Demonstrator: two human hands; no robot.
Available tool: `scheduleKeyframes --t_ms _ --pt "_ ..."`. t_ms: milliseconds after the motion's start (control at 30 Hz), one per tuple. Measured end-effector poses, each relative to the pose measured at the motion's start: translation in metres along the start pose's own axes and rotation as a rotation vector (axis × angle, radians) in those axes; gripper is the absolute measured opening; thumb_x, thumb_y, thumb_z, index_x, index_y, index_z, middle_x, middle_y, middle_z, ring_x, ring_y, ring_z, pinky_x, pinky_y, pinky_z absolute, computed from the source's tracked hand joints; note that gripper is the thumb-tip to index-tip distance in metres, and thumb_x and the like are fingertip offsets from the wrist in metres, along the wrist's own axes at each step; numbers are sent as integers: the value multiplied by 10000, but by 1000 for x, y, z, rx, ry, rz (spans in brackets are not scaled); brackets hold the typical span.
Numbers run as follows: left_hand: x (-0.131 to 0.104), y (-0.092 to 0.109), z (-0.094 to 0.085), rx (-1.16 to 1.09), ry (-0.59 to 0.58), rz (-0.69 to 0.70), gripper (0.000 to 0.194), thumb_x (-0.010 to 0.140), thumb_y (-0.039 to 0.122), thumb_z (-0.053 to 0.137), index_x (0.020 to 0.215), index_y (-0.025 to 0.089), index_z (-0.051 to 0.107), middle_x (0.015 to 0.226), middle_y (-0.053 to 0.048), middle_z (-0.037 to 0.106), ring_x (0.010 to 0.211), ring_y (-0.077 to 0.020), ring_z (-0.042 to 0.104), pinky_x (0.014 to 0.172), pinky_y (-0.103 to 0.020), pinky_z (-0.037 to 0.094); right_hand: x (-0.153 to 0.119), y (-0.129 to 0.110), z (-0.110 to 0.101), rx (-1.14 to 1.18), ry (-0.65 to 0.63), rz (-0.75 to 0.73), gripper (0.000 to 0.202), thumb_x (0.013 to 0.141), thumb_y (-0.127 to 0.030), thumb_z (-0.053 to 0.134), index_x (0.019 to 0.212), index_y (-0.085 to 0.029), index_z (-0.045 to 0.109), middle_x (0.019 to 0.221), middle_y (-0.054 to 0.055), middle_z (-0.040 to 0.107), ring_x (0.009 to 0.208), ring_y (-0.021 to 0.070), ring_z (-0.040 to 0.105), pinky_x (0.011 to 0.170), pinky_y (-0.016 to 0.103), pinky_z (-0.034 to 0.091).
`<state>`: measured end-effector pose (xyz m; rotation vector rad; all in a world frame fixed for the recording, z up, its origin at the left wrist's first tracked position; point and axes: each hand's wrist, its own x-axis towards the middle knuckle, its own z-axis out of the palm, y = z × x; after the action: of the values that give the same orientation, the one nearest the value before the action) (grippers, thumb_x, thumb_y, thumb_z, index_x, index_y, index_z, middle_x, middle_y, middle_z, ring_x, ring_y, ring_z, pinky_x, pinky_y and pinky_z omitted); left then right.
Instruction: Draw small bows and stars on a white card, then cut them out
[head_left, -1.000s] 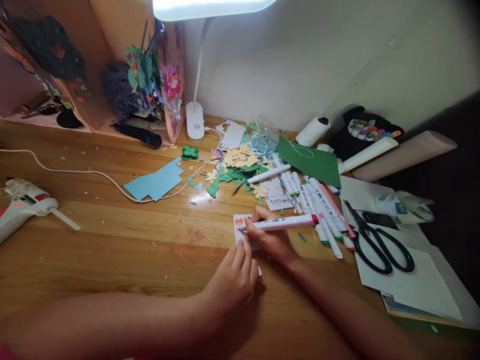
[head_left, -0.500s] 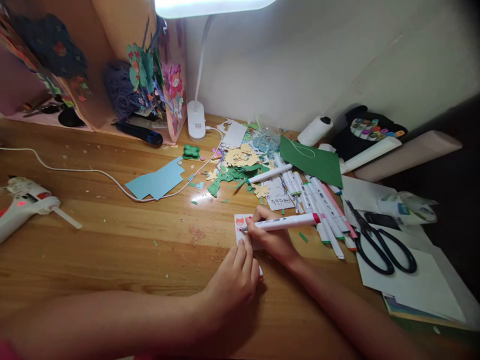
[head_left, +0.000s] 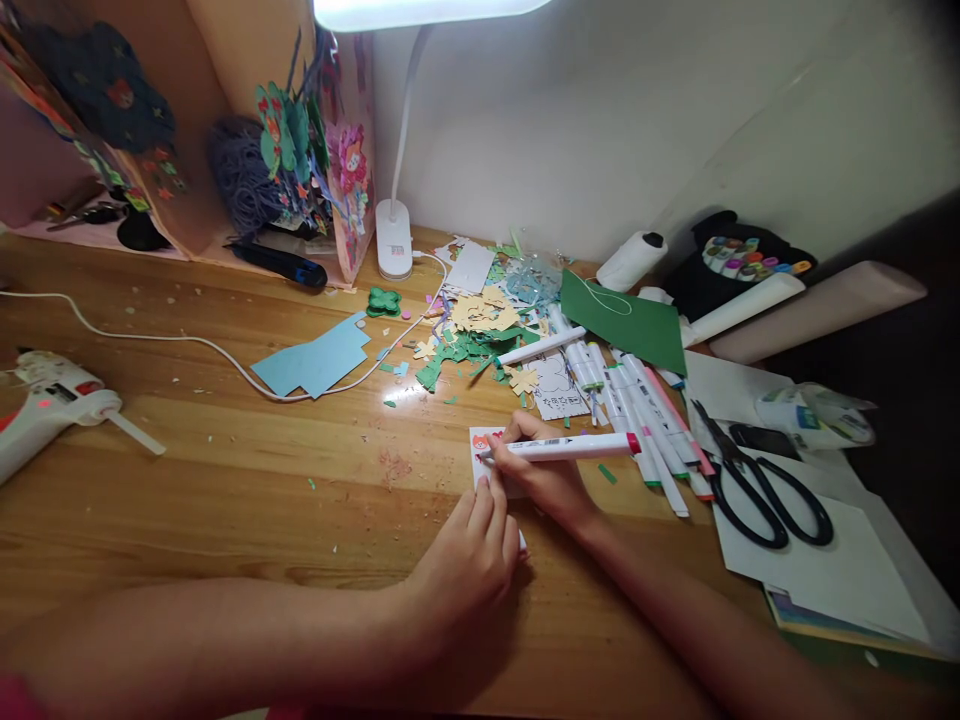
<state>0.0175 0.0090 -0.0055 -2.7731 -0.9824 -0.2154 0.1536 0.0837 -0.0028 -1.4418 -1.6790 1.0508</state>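
The wooden surface (head_left: pixel 225 520) is the biggest thing in front of me, and black scissors (head_left: pixel 729 452) lie well off to my right. My left hand (head_left: pixel 465 555) is curled, fingertips resting on the paper's lower part; its thumb is hidden, so I can't tell whether it grips anything. My right hand (head_left: pixel 536 465) pinches a white marker (head_left: pixel 574 446) near its writing end, the red end pointing away to the right. I judge the marker light, stiff and smooth, best taken low on the barrel. Beneath both hands lies the small white paper (head_left: pixel 477 473), flat on the surface; I expect it to be thin, bendable and quick to slide, so flat pressure near an edge suits it. An orange face (head_left: pixel 480 440) is drawn near its top. A small white piece (head_left: pixel 523 543) pokes out beside my left hand.
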Motion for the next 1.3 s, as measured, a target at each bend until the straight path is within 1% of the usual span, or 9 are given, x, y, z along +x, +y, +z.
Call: scheduleKeyframes --t_ms 133,233,300,400,633,900,1067,1200,1300 --pt "0 1 1 -3 16 -14 289 887 213 396 995 12 572 1111 -260 613 1061 -305 579 903 -414 391 -1 1 0 32 -8 -4 309 794 -330 584 581 -212 395 547 -52 446 537 121 411 516 237 327" --pt "0 1 2 -9 23 -16 270 875 205 425 985 6 570 1108 -272 609 1061 -312 578 889 -414 398 -1 0 0 14 -5 13 312 785 -336 593 578 -213 393 542 -51 446 533 122 407 507 239 319" --pt "0 1 1 -12 4 -5 269 869 200 428 991 7 570 1101 -264 615 1061 -314 578 873 -410 408 -1 -1 0 22 -14 13 308 778 -330 594 576 -213 393 541 -52 440 531 121 403 503 237 319" --pt "0 0 0 -11 -9 -2 284 875 205 408 1001 11 572 1094 -245 625 1060 -309 579 890 -410 402 -1 -2 0 27 -1 6 300 785 -328 585 577 -211 404 539 -56 449 528 119 410 513 234 328" --pt "1 1 3 10 44 -23 270 879 197 406 970 8 575 1088 -258 625 1043 -310 592 887 -406 405 -1 0 0 29 -3 4 310 771 -342 590 570 -212 393 531 -57 444 521 119 411 493 229 317" --pt "1 2 3 1 52 -36 268 886 204 405 965 8 569 1104 -275 612 1054 -309 584 889 -408 397 0 0 0 3 -4 0 308 786 -343 587 576 -211 404 536 -51 440 525 120 403 502 235 319" --pt "0 1 1 -13 14 -8 275 868 208 425 987 5 568 1113 -274 605 1061 -314 578 894 -419 395 0 1 -1 -4 -10 -1 306 775 -338 589 571 -214 398 529 -51 437 522 122 395 490 236 314" --pt "0 1 2 11 52 -24 276 871 216 429 977 4 569 1112 -274 607 1059 -321 580 887 -413 400 0 2 -1 6 -10 -1 309 772 -339 592 568 -213 398 519 -54 441 517 120 395 486 236 309" --pt "0 2 2 15 50 -26 260 869 209 434 966 11 572 1096 -262 620 1052 -320 583 873 -402 406 -1 1 0 9 -9 -2 313 774 -329 592 566 -213 390 521 -54 435 518 119 392 487 233 309"
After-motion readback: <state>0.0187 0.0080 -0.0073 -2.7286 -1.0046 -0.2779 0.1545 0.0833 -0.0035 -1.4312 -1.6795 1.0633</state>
